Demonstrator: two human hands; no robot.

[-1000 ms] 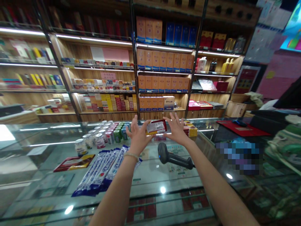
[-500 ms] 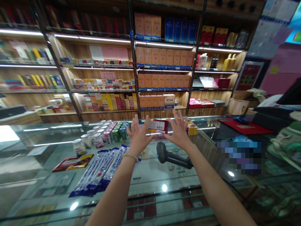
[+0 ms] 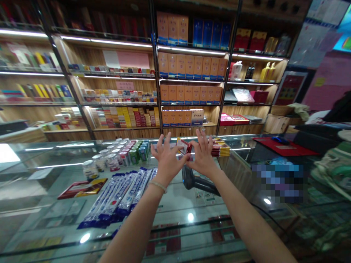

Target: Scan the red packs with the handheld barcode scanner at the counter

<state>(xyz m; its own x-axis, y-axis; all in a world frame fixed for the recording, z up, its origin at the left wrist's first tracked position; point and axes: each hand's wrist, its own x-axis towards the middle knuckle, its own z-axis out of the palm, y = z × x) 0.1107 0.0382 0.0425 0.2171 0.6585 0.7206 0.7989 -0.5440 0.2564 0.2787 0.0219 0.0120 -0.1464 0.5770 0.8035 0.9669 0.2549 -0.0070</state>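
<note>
Though tilted, packet (image 3: pixel 185 146) between both grips (image 3: pixel 168 160) (image 3: pixel 202 157)

The packet (image 3: pixel 183 145) is above the counter (image 3: pixel 175 204), right of the bars (image 3: pixel 120 195).

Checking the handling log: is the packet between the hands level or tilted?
Tilted: the packet shows its upper edge sloping down towards the right hand.

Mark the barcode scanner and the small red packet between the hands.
Barcode scanner (image 3: pixel 201 184): head view, on its dark handle, near the scanning head.
Small red packet (image 3: pixel 184 146): head view, on its visible broad face.
</note>
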